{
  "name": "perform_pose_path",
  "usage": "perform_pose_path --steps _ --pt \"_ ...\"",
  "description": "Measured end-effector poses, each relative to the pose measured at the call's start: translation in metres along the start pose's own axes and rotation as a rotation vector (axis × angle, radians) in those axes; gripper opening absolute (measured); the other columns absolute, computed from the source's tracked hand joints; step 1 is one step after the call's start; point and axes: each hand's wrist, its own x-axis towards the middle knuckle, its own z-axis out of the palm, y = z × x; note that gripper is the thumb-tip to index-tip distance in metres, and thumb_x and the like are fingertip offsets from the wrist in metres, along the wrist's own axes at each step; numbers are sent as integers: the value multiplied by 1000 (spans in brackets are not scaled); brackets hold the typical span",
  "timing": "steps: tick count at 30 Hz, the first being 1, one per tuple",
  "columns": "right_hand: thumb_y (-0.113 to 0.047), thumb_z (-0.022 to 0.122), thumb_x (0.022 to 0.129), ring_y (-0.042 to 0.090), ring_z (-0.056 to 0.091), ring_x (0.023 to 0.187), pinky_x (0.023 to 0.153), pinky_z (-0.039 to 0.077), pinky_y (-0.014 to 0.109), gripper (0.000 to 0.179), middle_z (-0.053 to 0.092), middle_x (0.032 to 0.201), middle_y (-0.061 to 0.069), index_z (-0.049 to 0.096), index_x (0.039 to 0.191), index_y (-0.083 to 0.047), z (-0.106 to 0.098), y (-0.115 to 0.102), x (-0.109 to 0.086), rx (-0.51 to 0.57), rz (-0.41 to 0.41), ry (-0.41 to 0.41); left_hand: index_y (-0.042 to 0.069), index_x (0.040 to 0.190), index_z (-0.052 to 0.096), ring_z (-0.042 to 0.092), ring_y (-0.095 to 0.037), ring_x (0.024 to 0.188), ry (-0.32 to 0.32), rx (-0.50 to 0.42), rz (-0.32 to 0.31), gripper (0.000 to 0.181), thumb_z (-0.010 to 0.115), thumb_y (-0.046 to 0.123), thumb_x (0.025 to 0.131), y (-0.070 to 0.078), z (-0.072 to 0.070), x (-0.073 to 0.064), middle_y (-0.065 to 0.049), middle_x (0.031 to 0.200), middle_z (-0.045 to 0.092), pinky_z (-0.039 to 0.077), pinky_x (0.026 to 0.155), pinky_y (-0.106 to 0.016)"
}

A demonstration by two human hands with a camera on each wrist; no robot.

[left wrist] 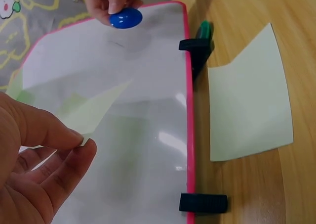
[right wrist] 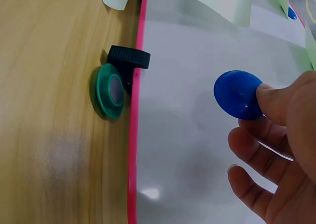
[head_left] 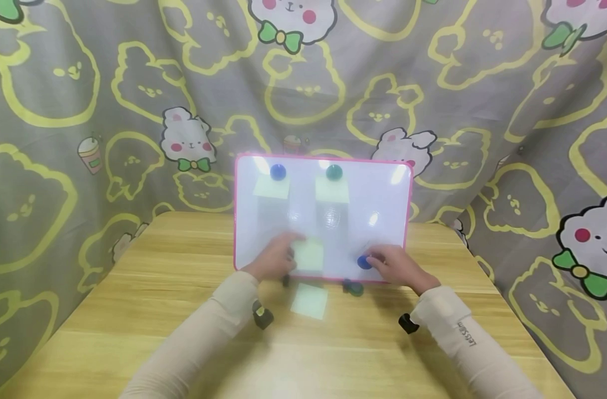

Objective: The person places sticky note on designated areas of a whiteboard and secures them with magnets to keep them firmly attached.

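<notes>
Foremost, at left: left sleeve [head_left: 199, 338]. Beyond, with left hand [head_left: 273, 257]: pinches pale-green note [head_left: 309, 255] between thumb and fingers, before lower middle of whiteboard [head_left: 353, 208]; cannot tell whether touching. Right of note, apart, at nearly equal height: blue magnet [head_left: 364, 262], clamped in fingers of right hand [head_left: 398, 266].

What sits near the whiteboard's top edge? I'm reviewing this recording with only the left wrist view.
Observer: The head view shows a blue magnet on one note and a green magnet on another note.
Reviewer: What is the green thing by the black support?
Observer: In the right wrist view it's round, with a grey disc on one face.
Reviewer: Does the whole right hand grip the held blue magnet?
Observer: No, the right wrist view shows the lowest of its fingers apart from it.
</notes>
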Motion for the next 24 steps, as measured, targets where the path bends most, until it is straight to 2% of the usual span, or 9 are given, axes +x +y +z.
perform_pose_path --steps 10,19,24 --pt "-6 62 92 21 63 86 78 54 44 11 70 93 3 72 97 -4 -8 1 -1 24 25 2 3 136 49 55 -17 79 -1 -11 34 66 61 -12 73 7 5 10 -9 111 57 51 72 -31" --pt "-7 62 93 21 64 85 76 54 43 11 70 91 3 72 96 -4 -12 1 3 18 16 35 5 137 48 54 -15 73 -17 -15 33 67 59 -13 73 15 9 21 -8 117 57 51 69 -28" --pt "-8 62 93 20 63 82 74 54 42 11 69 90 3 71 96 -3 -16 3 5 12 38 45 5 134 51 54 -14 71 -12 14 76 64 61 -12 74 18 12 27 -8 121 58 51 71 -28"
